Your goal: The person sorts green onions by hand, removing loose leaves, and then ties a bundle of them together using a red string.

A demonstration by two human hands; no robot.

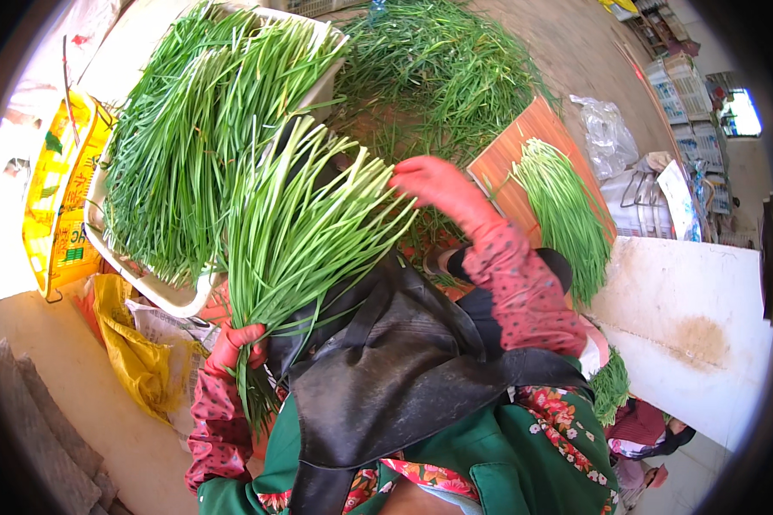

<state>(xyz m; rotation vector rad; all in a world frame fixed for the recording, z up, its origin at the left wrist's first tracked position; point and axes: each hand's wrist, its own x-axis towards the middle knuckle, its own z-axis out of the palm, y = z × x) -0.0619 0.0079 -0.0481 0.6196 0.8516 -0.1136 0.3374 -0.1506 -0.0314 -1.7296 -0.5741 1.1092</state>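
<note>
My left hand [235, 347], in a red glove, grips a bunch of green garlic chives [290, 257] near its leafy lower end. The stalks fan out upward over my lap, their pale cut ends toward the top right. My right hand [435, 183], gloved in red too, is at the fan's right edge, its fingertips at or close to the pale ends. Whether it pinches a stalk is not clear. Left of the bunch, a white plastic tub [158, 296] holds a large heap of chives [187, 135]. A black apron [393, 373] covers my front.
A wooden board [522, 138] at right bears another chive bunch [563, 206]. Loose green leaves [444, 71] lie piled on the floor ahead. A yellow crate [64, 199] stands left. A white panel [689, 309] is at right; another person [641, 425] sits beyond it, lower right.
</note>
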